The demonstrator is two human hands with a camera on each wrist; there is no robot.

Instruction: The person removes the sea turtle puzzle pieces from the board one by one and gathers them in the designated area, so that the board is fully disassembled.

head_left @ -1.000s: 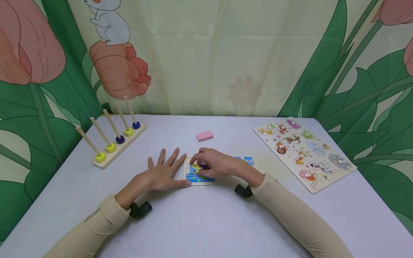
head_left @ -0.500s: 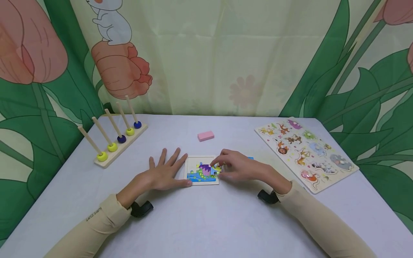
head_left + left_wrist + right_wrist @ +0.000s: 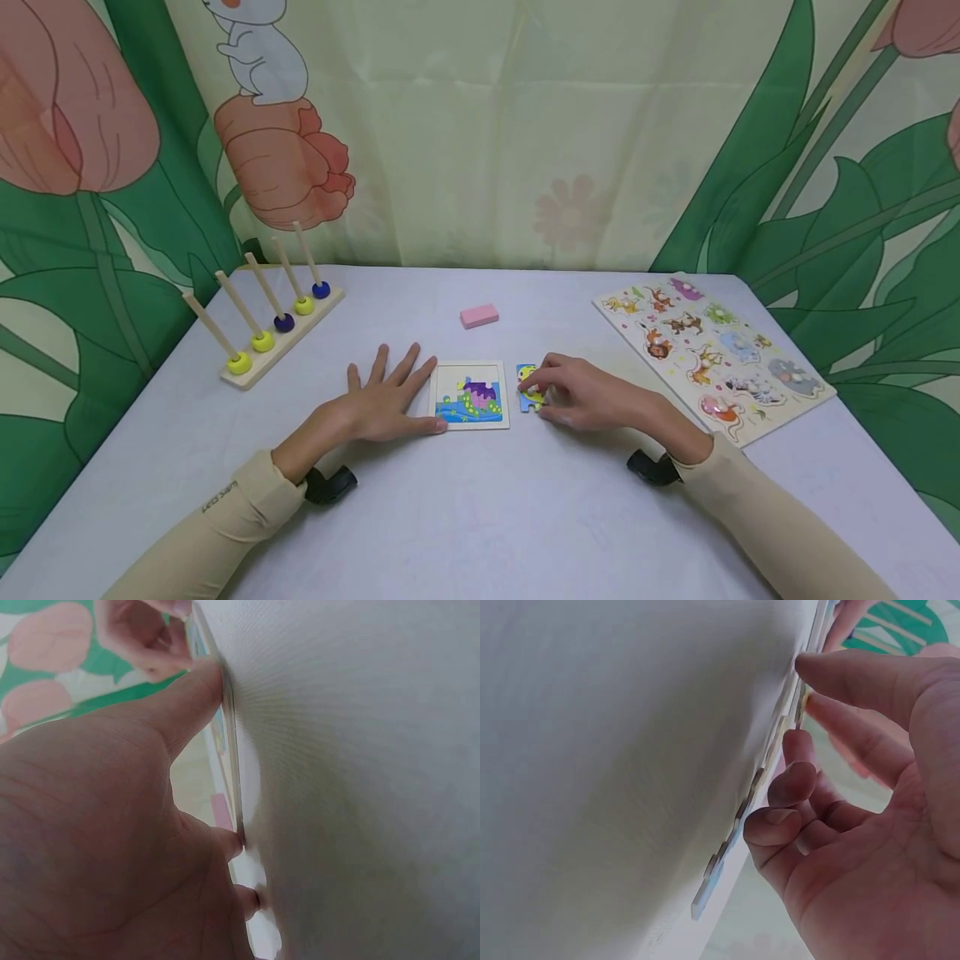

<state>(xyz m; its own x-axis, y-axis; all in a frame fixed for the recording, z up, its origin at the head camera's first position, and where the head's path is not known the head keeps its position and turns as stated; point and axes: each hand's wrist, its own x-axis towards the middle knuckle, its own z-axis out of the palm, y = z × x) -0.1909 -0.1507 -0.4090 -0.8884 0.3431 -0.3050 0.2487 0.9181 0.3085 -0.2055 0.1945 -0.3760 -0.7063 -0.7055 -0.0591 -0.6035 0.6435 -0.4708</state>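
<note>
A small square wooden puzzle tray [image 3: 468,367] lies flat on the white table, partly filled with blue, purple and green picture pieces. My left hand [image 3: 382,408] is spread flat at its left side, thumb on the lower left corner and index fingertip by the upper left. Just right of the tray, my right hand [image 3: 581,392] pinches a yellow and blue puzzle piece [image 3: 531,402] between index finger and thumb, low over the table. Another yellow and blue puzzle piece [image 3: 526,372] lies above it. In the right wrist view, a row of flat pieces [image 3: 731,836] runs beneath the curled fingers.
A pink block [image 3: 478,316] lies behind the tray. At the left stands a wooden peg rack [image 3: 292,335] with yellow and dark blue beads on its pegs. A large animal puzzle board [image 3: 667,371] lies at the right. A printed curtain hangs behind the table.
My right hand has moved right, off the tray, carrying the yellow and blue puzzle piece out to the table beside it. The left hand stays at the tray's left side.
</note>
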